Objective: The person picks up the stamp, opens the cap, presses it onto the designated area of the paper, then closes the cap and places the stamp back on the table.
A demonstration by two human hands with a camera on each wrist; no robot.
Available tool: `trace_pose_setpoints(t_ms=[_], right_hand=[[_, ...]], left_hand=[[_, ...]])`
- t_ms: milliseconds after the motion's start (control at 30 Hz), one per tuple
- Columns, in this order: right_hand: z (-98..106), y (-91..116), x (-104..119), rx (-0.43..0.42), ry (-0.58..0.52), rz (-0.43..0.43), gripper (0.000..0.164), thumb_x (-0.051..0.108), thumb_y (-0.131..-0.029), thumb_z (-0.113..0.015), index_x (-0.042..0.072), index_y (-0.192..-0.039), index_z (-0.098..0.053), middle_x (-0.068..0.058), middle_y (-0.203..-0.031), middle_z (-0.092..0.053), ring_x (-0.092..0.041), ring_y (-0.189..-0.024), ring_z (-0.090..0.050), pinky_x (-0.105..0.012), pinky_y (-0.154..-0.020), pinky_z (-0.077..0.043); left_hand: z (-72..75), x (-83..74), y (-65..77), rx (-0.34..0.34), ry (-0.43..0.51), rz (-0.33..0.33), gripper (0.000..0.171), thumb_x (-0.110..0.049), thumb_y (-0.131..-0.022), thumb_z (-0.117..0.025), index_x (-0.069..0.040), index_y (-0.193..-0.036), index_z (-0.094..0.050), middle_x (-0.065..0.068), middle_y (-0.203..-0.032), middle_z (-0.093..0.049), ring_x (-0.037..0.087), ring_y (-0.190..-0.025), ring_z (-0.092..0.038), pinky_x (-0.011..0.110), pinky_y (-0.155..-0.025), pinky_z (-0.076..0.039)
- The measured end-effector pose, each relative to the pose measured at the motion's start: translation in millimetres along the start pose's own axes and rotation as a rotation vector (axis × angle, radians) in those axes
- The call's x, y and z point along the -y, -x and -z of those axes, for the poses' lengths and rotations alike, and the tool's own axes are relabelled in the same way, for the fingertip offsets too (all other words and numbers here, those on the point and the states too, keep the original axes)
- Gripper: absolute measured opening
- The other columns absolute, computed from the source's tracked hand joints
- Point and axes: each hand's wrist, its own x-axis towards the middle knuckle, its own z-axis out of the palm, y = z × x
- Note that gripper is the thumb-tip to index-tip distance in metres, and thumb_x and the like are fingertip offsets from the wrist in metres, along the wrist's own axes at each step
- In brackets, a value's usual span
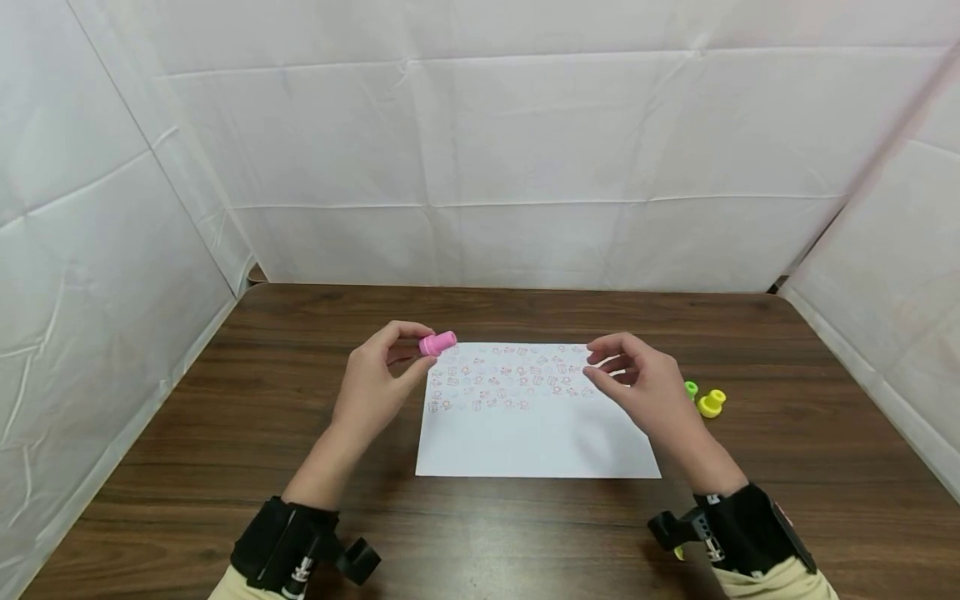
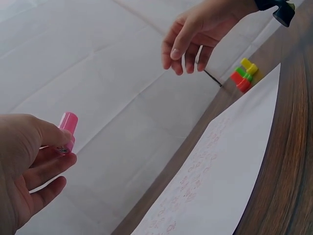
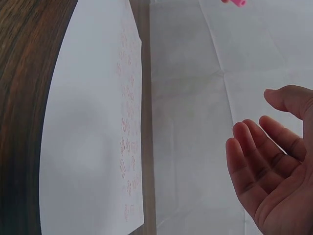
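Pink stamp (image 1: 439, 343), base partly covered, is pinched in the raised left hand (image 1: 375, 379) near the far left corner of the white paper (image 1: 525, 446). The right hand (image 1: 641, 382) — loosely bent, holding nothing — half hides the green stamp (image 1: 691, 388). Prints (image 1: 492, 381) are too small to make out.

A dark brown, wood-grained tabletop (image 1: 165, 467) with rounded far corners spreads toward six o'clock. Beyond it, at twelve o'clock, hangs a creased white cloth backdrop (image 1: 525, 133) crossed by level folds; a wrinkled white cloth side panel (image 1: 90, 283) stands at nine o'clock, a matching white cloth panel (image 1: 885, 283) at three
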Motion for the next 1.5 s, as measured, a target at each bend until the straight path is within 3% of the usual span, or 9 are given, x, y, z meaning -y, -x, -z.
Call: trace_pose_setpoints(t_ms=[267,600,767,833,967,1067,1133,1367,1500], right_hand=[[10.5,3.1,-5.5,-0.017,0.024,-0.011,0.023,0.024,-0.095,-0.069,0.014,-0.115,-0.065,-0.002,-0.102,-0.071,-0.007,-0.088,-0.064,-0.009,-0.079,-0.051],[20.4,5.5,-14.8,-0.056,0.017,-0.004,0.024,0.025,-0.095,-0.069,0.013,-0.115,-0.066,-0.004,-0.101,-0.071,0.004,-0.086,-0.061,-0.010,-0.075,-0.051],[25.6,6.6,-19.2,-0.046,-0.004,-0.022,0.025,0.024,-0.096,-0.068,0.011,-0.116,-0.065,-0.008,-0.102,-0.071,0.000,-0.080,-0.063,-0.021,-0.059,-0.056],[27.9,7.4,-21.7,-0.052,0.007,-0.023,0.024,0.024,-0.096,-0.068,0.011,-0.116,-0.065,-0.009,-0.102,-0.071,0.002,-0.080,-0.063,-0.019,-0.059,-0.055],[32.6,8.7,-27.8,-0.078,0.057,-0.011,0.025,0.025,-0.095,-0.069,0.011,-0.116,-0.065,-0.008,-0.103,-0.072,0.011,-0.085,-0.058,-0.005,-0.074,-0.048],[36.4,9.8,-31.8,-0.086,0.070,-0.016,0.026,0.026,-0.095,-0.068,0.011,-0.116,-0.065,-0.008,-0.103,-0.071,0.014,-0.084,-0.056,-0.003,-0.075,-0.047],[39.4,10.7,-33.9,-0.093,0.081,-0.021,0.027,0.027,-0.096,-0.068,0.011,-0.117,-0.065,-0.008,-0.103,-0.071,0.015,-0.084,-0.056,-0.002,-0.075,-0.046],[49.9,14.2,-41.2,-0.106,0.116,-0.037,0.029,0.029,-0.097,-0.066,0.009,-0.118,-0.064,-0.010,-0.105,-0.072,0.019,-0.084,-0.052,0.000,-0.074,-0.043],[54.8,16.2,-46.4,-0.102,0.128,-0.050,0.030,0.031,-0.097,-0.065,0.010,-0.119,-0.064,-0.010,-0.107,-0.071,0.020,-0.084,-0.051,0.000,-0.075,-0.042]], left_hand=[[14.5,4.8,0.4,-0.020,-0.004,0.019,0.035,-0.006,-0.088,-0.075,-0.006,-0.121,-0.064,0.010,-0.119,-0.070,0.023,-0.108,-0.071,0.033,-0.093,-0.058],[31.6,13.8,-0.6,-0.063,-0.026,0.000,0.034,-0.004,-0.088,-0.074,-0.003,-0.121,-0.063,0.014,-0.121,-0.068,0.026,-0.104,-0.073,0.006,-0.079,-0.052],[40.5,18.6,0.7,-0.084,-0.065,0.000,0.035,-0.004,-0.089,-0.073,-0.003,-0.122,-0.063,0.014,-0.121,-0.068,0.026,-0.104,-0.072,0.003,-0.079,-0.050],[44.1,20.1,1.3,-0.093,-0.083,0.000,0.035,-0.003,-0.089,-0.072,-0.002,-0.123,-0.062,0.014,-0.122,-0.067,0.027,-0.104,-0.072,0.002,-0.079,-0.049],[51.3,22.2,2.8,-0.111,-0.108,-0.002,0.034,-0.003,-0.090,-0.071,-0.002,-0.124,-0.062,0.014,-0.122,-0.066,0.028,-0.104,-0.071,0.001,-0.079,-0.047],[56.7,23.7,4.3,-0.126,-0.116,-0.001,0.036,-0.002,-0.091,-0.070,-0.003,-0.126,-0.061,0.014,-0.125,-0.065,0.028,-0.105,-0.070,0.000,-0.080,-0.047],[59.9,24.6,5.5,-0.137,-0.122,0.002,0.037,-0.003,-0.092,-0.069,-0.004,-0.127,-0.060,0.014,-0.125,-0.065,0.024,-0.105,-0.069,0.000,-0.080,-0.046],[69.9,29.1,9.3,-0.169,-0.174,0.023,0.034,-0.005,-0.093,-0.069,-0.003,-0.125,-0.062,0.015,-0.119,-0.063,-0.019,-0.092,-0.055,-0.002,-0.079,-0.044],[74.3,32.1,10.2,-0.182,-0.182,0.040,0.033,-0.006,-0.093,-0.069,0.000,-0.124,-0.061,0.016,-0.118,-0.063,-0.022,-0.088,-0.053,-0.002,-0.077,-0.044]])
